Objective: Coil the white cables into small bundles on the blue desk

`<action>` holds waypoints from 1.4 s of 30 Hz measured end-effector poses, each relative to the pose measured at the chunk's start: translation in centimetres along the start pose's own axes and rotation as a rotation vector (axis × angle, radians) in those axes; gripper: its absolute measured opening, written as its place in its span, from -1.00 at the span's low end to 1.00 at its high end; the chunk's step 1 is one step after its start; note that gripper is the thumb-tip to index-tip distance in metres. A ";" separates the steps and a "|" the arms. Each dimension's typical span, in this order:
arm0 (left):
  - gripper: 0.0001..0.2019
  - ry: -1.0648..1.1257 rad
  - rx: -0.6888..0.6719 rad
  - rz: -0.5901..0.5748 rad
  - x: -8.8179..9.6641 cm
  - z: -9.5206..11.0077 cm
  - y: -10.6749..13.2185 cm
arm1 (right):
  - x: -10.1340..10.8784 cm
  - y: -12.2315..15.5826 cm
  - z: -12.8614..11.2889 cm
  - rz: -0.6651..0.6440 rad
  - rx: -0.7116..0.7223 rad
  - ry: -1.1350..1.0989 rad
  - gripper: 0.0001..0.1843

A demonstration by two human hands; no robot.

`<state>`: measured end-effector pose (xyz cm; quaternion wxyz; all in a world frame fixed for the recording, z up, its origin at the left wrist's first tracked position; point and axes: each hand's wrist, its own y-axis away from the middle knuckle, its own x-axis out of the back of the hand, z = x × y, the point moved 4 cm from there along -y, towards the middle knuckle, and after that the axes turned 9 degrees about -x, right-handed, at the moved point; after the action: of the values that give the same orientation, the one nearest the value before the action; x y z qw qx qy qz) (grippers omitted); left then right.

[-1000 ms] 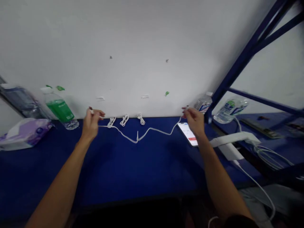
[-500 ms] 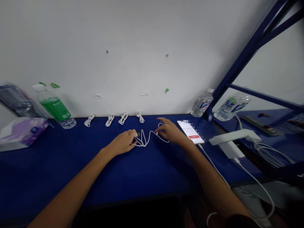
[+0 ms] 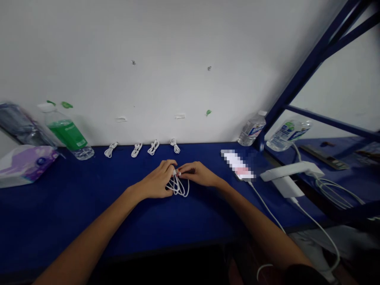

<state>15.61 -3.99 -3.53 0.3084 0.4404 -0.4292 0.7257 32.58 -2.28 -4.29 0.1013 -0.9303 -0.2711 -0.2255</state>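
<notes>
A white cable (image 3: 179,187) hangs in folded loops over the blue table (image 3: 89,206), held between both hands at the table's middle. My left hand (image 3: 156,183) is closed, pinching the loops at their top. My right hand (image 3: 198,175) is closed on the cable's end, fingertips meeting the left hand's. Several bundled white cables (image 3: 153,147) lie in a row along the wall behind my hands.
A phone (image 3: 237,165) with a charging lead lies right of my hands. A white power strip (image 3: 292,171) and two water bottles (image 3: 252,129) stand at the right, by a blue frame. A green-labelled bottle (image 3: 67,135) and a tissue pack (image 3: 25,163) sit at the left.
A second ago my hands held the cable stretched wide near the wall. They came together toward the table's middle, folding the cable into loops now gathered between both hands.
</notes>
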 end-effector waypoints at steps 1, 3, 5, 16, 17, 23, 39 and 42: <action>-0.61 0.010 -0.015 0.029 0.1 0.0 0.0 | -0.2 -0.1 0.3 -0.022 -0.030 -0.100 -0.77; -0.57 0.062 -0.008 0.046 0.0 -0.1 0.0 | -0.7 -0.3 0.9 -0.049 -0.107 -0.318 -0.74; -0.49 0.131 0.034 0.032 -0.4 -0.3 0.0 | -1.5 -0.4 1.4 -0.059 -0.188 -0.537 -0.71; -0.48 0.043 0.099 0.106 -2.5 -0.7 0.1 | -3.8 -0.5 0.3 -0.008 -0.309 -1.184 -0.80; -0.48 0.049 0.108 0.116 -2.6 -0.8 0.1 | -3.9 -0.4 0.2 0.001 -0.306 -1.197 -0.80; -0.58 0.147 0.132 0.115 -3.2 -0.6 -0.2 | -3.2 -0.3 0.1 0.062 -0.298 -1.170 -0.81; -0.79 1.348 0.717 0.641 -2.7 -1.9 -0.6 | -1.2 0.5 -1.6 0.448 0.183 0.070 -0.79; -0.81 1.319 0.746 0.624 -2.8 -1.7 -0.5 | -1.9 0.6 -1.7 0.453 0.182 0.091 -0.76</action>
<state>16.57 -2.42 -6.34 0.1147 -0.1427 0.0073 0.9831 30.85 -4.24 -3.74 0.2447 -0.9432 -0.0701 -0.2136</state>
